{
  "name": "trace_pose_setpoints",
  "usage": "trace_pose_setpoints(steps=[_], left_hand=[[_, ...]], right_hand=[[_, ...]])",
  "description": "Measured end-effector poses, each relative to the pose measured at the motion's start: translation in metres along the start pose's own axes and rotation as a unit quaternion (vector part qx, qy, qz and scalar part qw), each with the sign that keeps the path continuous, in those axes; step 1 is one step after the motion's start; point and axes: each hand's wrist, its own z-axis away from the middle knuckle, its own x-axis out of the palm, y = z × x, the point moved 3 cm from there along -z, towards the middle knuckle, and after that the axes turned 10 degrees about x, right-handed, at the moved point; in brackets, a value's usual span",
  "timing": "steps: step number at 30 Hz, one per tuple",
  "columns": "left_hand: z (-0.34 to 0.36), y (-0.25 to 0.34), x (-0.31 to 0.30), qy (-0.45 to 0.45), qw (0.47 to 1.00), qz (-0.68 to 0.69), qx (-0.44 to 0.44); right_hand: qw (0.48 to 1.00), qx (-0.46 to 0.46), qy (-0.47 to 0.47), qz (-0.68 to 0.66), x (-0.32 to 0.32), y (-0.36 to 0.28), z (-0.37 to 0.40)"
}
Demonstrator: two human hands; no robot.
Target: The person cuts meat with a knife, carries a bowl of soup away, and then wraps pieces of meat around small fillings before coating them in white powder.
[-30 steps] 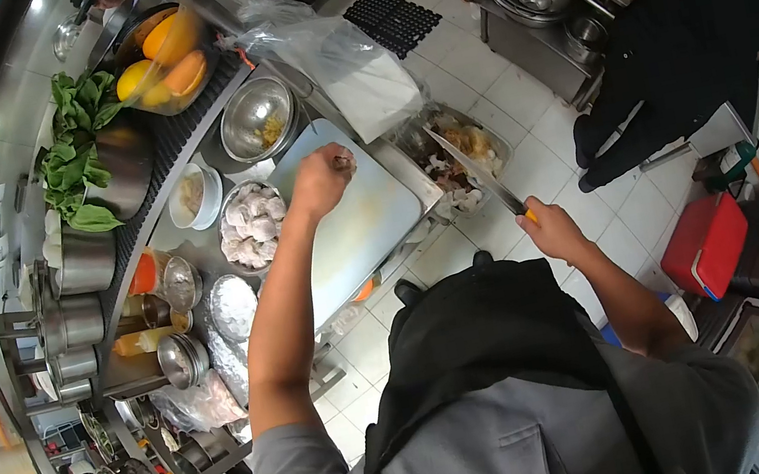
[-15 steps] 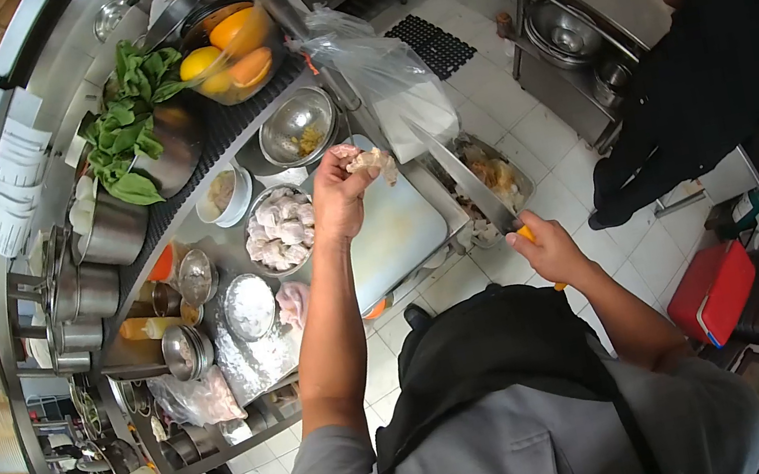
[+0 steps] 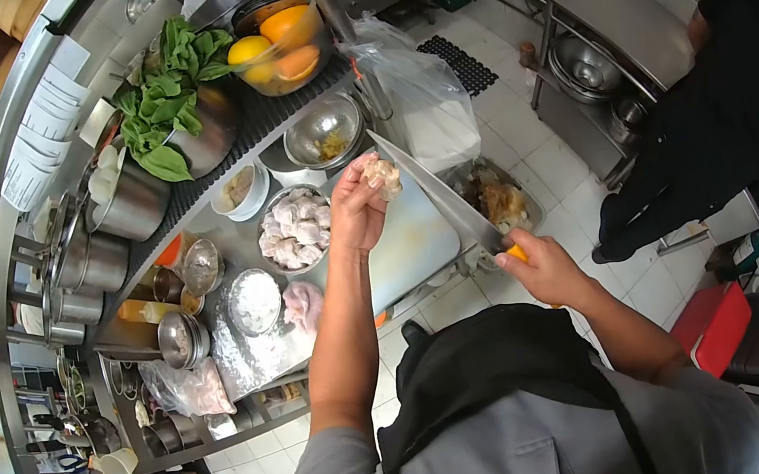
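My left hand (image 3: 358, 208) pinches a small piece of raw meat (image 3: 381, 178) above the white cutting board (image 3: 410, 237). In my right hand (image 3: 541, 267) is the yellow handle of a large knife (image 3: 441, 196), whose blade points up and left, its tip near the meat piece. A round bowl of floured meat pieces (image 3: 295, 231) stands just left of the board. Beside it are a bowl of white flour (image 3: 255, 302) and a pink piece of raw meat (image 3: 303, 305) lying on the floured counter.
A shelf holds leafy greens (image 3: 163, 102), a clear bowl of yellow and orange fruit (image 3: 290, 45) and metal pots (image 3: 129, 198). Scraps fill a container (image 3: 502, 207) beyond the board. A person in black (image 3: 701, 129) stands at the right, near a red box (image 3: 720, 327).
The view has shifted, so the counter and shelf appear further right. The knife's blade now sits closer to the meat piece, which my left hand still holds.
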Motion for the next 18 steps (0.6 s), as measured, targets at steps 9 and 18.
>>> trace_pose_setpoints(steps=[9, 18], left_hand=[[0.006, 0.012, -0.004, -0.017, 0.999, -0.03, 0.026], [0.004, 0.016, -0.006, -0.046, 0.999, -0.005, 0.019]], right_hand=[[0.999, 0.006, -0.036, 0.015, -0.006, -0.015, 0.011], [0.999, 0.007, -0.049, 0.02, 0.0, -0.01, 0.011]])
